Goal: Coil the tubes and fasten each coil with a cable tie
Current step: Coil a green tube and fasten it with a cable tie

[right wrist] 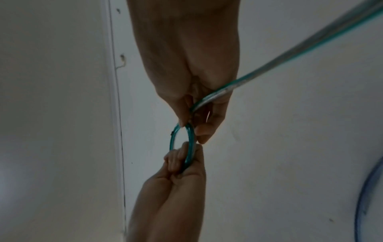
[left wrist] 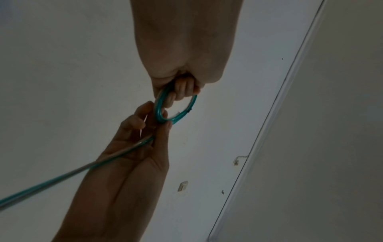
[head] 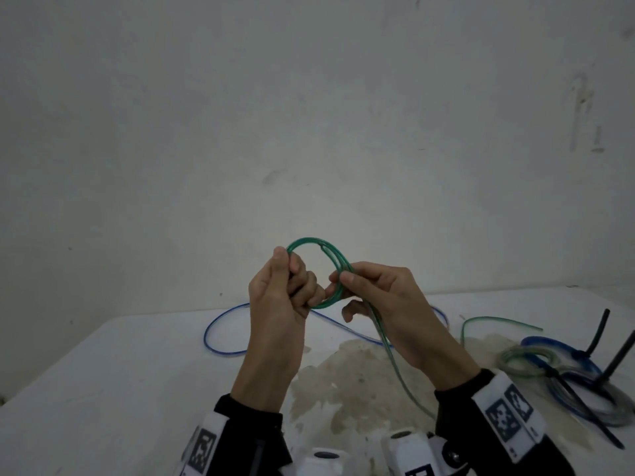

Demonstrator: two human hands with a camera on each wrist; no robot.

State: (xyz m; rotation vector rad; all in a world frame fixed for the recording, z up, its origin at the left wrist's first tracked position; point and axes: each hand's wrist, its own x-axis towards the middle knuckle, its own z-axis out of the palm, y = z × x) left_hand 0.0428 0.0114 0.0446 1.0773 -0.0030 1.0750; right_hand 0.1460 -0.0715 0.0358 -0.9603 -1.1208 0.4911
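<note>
Both hands hold a green tube (head: pixel 311 241) up above the white table (head: pixel 113 365), wound into a small coil (left wrist: pixel 178 115). My left hand (head: pixel 288 286) grips the coil's left and lower side with curled fingers (left wrist: pixel 181 91). My right hand (head: pixel 371 286) pinches the coil's right side between thumb and fingers, where the turns cross (right wrist: pixel 189 134). The tube's loose tail (head: pixel 395 359) runs from the right hand down to the table. A thin pale strip shows inside the right palm in the wrist views; I cannot tell what it is.
A loose blue tube (head: pixel 220 324) lies on the table behind the hands. At the right lie coiled blue and greenish tubes (head: pixel 563 372) with black cable ties (head: pixel 598 333), and a green tube end (head: pixel 498 321). A brownish stain (head: pixel 343 383) marks the table's middle.
</note>
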